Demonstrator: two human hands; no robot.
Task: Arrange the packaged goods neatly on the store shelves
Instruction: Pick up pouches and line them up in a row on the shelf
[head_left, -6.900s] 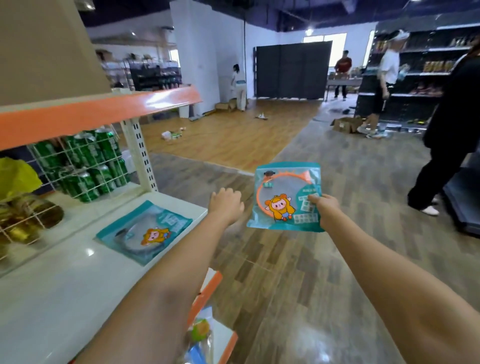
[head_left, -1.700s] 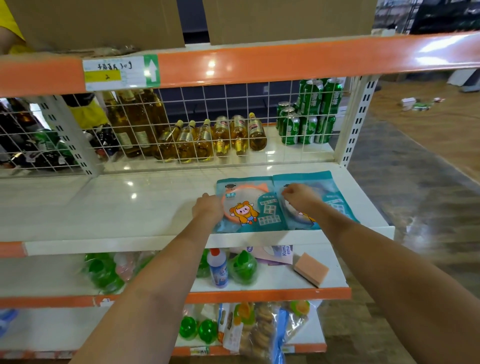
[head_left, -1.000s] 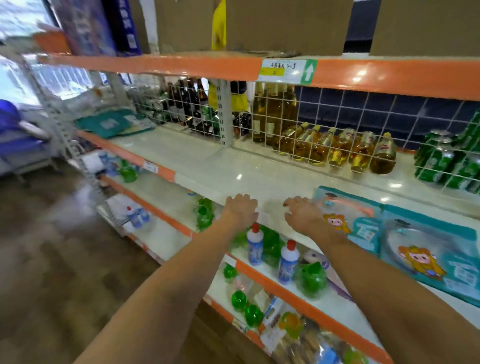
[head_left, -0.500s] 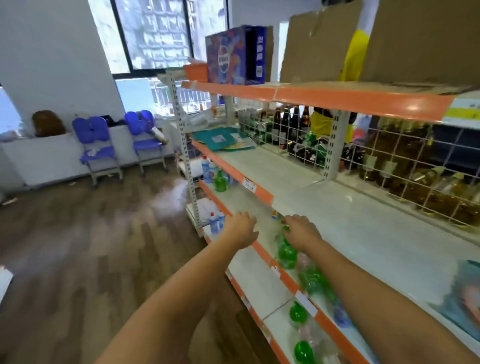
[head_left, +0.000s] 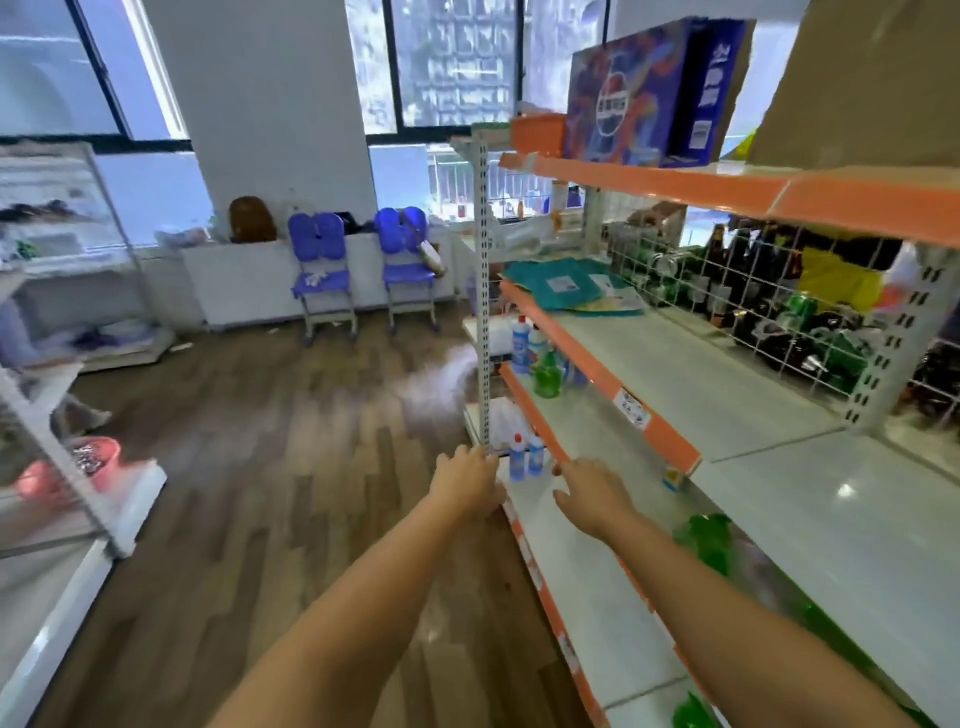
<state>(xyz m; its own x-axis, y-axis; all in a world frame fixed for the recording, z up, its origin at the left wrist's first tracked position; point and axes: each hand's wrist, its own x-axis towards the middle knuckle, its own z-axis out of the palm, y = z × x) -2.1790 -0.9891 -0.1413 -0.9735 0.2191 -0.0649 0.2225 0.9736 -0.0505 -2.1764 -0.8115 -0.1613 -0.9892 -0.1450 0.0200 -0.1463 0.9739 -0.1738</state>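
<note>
Teal flat packets (head_left: 563, 287) stacked far along white orange-edged shelf (head_left: 727, 395); left hand (head_left: 466, 486), right hand (head_left: 592, 499) relaxed, empty, outstretched.

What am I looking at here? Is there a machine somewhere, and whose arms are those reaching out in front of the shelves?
There is no machine. A person wears one wide-angle camera on the head, so you see that person's own two bare arms from above. The left hand and the right hand are both stretched forward with relaxed fingers, and neither holds anything. They hover near the end of a store shelf unit with orange edges. At the far end of the middle shelf lies a pile of teal packets, the kind of goods to be arranged. Below stand small white bottles with red caps and green bottles. Behind a wire grid are dark bottles and green cans. Two blue chairs stand by the wall under the windows.
</note>
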